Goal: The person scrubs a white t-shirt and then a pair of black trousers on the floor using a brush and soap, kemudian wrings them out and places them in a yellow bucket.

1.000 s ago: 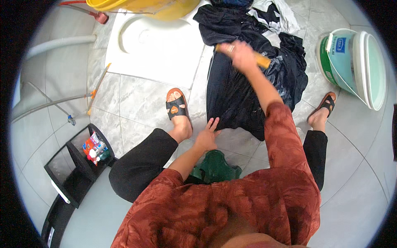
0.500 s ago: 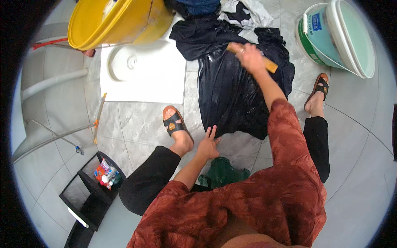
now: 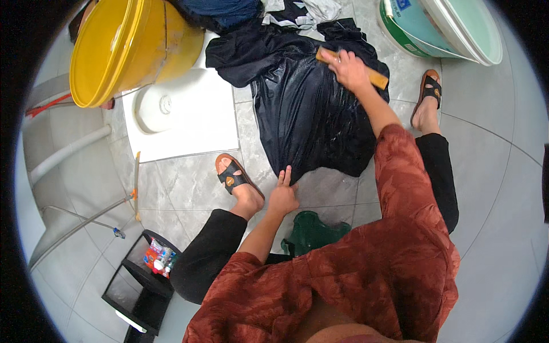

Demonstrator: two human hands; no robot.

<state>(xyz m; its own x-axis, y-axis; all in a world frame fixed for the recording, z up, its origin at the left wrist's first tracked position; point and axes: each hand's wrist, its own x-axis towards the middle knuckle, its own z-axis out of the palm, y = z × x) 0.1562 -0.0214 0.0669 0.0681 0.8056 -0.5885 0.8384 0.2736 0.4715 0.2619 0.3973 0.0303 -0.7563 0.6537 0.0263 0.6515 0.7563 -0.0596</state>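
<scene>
Well, your right hand (image 3: 351, 71) grips the brush (image 3: 377, 79): rub flat; let your empty, spread left hand (image 3: 283, 198) pin the black cloth (image 3: 309, 120).

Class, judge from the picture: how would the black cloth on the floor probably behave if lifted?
The black cloth would probably hang floppy, since it lies in loose folds. Its wet-looking sheen suggests it may be heavy for its size, and perhaps slippery.

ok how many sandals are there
2: left sandal on the left foot, near the white squat toilet; right sandal on the right foot, near the green bucket.
</scene>
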